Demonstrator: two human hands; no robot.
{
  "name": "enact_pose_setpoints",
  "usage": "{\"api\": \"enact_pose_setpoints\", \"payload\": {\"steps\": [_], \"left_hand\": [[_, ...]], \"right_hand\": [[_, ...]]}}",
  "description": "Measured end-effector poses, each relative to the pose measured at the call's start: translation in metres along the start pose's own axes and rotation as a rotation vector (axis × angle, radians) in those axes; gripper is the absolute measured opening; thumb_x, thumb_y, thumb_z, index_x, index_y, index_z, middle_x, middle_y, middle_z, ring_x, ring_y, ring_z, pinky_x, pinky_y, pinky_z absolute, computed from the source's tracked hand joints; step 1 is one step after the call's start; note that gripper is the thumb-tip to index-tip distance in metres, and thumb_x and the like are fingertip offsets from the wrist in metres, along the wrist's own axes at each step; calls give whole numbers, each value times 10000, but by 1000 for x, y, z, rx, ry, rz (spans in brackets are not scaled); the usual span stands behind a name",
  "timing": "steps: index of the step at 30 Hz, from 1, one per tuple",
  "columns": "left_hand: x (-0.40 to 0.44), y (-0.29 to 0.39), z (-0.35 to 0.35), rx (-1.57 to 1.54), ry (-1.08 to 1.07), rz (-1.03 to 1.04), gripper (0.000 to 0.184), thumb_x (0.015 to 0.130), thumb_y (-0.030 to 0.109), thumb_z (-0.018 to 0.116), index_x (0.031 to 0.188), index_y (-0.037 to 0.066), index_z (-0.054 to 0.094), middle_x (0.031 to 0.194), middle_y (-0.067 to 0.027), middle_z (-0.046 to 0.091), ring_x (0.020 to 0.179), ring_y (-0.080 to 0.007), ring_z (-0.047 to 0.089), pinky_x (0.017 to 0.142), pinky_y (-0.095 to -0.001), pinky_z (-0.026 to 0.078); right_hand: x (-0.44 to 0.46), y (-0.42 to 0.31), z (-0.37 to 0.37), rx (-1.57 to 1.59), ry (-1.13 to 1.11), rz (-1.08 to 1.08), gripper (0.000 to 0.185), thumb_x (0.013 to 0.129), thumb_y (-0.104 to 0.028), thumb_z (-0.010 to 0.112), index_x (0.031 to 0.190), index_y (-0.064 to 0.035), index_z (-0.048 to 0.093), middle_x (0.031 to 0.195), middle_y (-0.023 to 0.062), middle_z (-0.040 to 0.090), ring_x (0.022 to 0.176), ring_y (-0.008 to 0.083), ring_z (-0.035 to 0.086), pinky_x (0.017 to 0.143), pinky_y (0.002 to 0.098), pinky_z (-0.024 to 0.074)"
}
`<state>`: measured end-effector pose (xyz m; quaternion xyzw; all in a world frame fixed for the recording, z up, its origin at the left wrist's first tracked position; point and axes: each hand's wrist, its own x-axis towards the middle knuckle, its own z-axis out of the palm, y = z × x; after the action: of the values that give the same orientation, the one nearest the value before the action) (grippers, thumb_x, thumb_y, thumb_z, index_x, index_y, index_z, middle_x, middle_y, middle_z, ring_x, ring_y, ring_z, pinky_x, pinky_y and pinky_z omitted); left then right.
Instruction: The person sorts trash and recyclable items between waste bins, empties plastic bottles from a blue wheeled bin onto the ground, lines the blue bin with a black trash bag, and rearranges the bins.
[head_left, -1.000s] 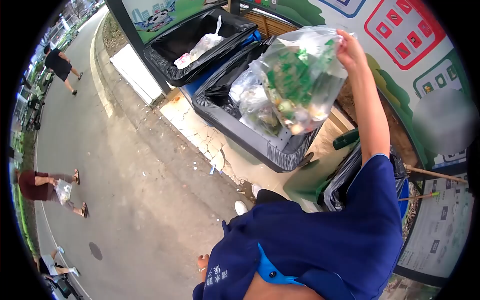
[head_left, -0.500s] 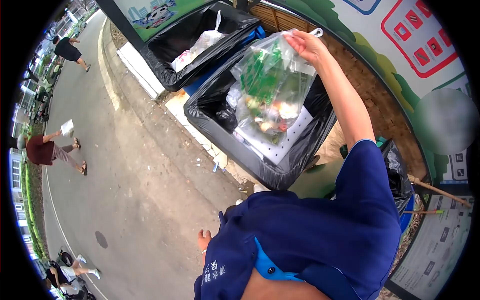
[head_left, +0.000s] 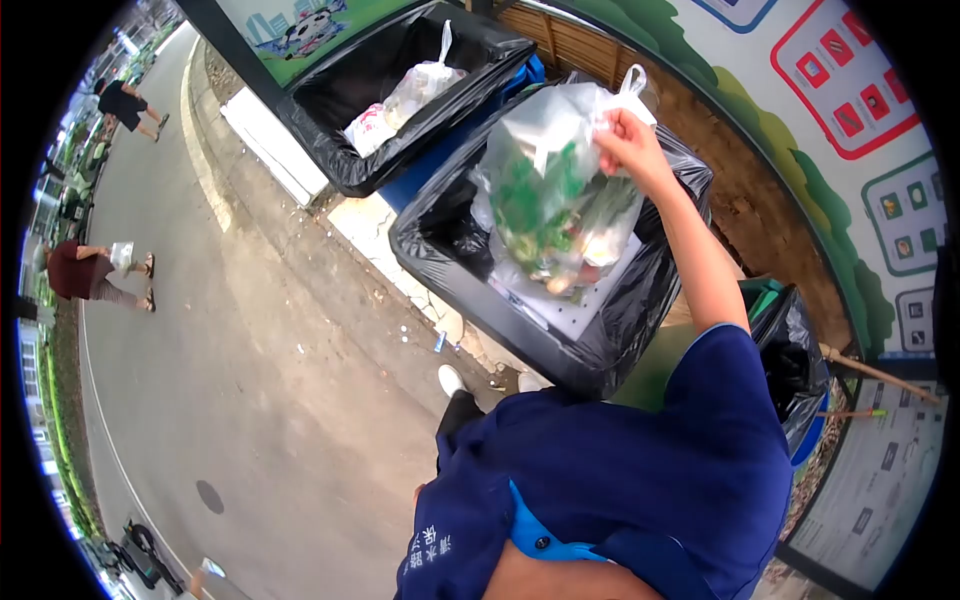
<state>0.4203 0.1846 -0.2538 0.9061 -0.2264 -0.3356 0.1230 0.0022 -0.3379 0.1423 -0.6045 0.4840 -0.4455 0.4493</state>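
In the head view, the right hand (head_left: pixel 625 140) is out in front, fingers pinched on the upper edge of a clear plastic bag (head_left: pixel 555 200) that hangs down to the left of that hand. Through the plastic I can see green stuff and paler scraps. A white loop handle (head_left: pixel 636 78) stands up just above the fingers.

Below the hand gapes a bin (head_left: pixel 520 325) lined in black, with a white perforated panel (head_left: pixel 585 312) inside it; whether the bag touches that panel, I can't tell. A second black-lined bin (head_left: pixel 345 182) sits farther left of the hand, holding a knotted whitish bag (head_left: pixel 415 92). To the hand's right rises a printed board (head_left: pixel 740 85).

The left hand is hidden at the navy shirt (head_left: pixel 620 460), so I can't tell how it is held. Well to the left of both hands, a person in maroon (head_left: pixel 75 270) carries a pale bag (head_left: pixel 122 254).
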Motion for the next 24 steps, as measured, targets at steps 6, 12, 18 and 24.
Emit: {"api": "enact_pose_setpoints", "payload": {"steps": [6,12,18,24], "left_hand": [[115,106,-80,-263,-253,215,414,712,231,557,1018,-42,497,985,-215,536,932,-282,517,812,-343,390],[93,348,-159,-314,-437,793,303,794,153,512,1023,-42,477,960,-145,556,893,-176,538,767,-267,416],[2,484,-173,-560,-699,1220,195,776,79,538,945,-16,529,855,-53,574,752,-81,532,665,-193,426],[-77,575,-150,-659,-214,1890,165,690,88,602,835,19,568,844,-118,564,744,-235,548,649,-286,436]], "right_hand": [[-81,-24,71,16,-201,57,291,692,-73,600,936,-55,442,691,6,522,541,65,522,474,180,417],[-136,-20,130,-147,-33,-6,491,729,-27,516,1170,-75,306,951,100,519,608,92,544,544,194,436],[-167,-18,145,-348,136,-63,388,726,-26,510,1098,-72,410,905,89,537,658,127,567,549,231,450],[-167,-17,152,-534,112,-120,257,704,-28,517,959,-53,530,886,101,547,685,202,567,569,270,453]]}}
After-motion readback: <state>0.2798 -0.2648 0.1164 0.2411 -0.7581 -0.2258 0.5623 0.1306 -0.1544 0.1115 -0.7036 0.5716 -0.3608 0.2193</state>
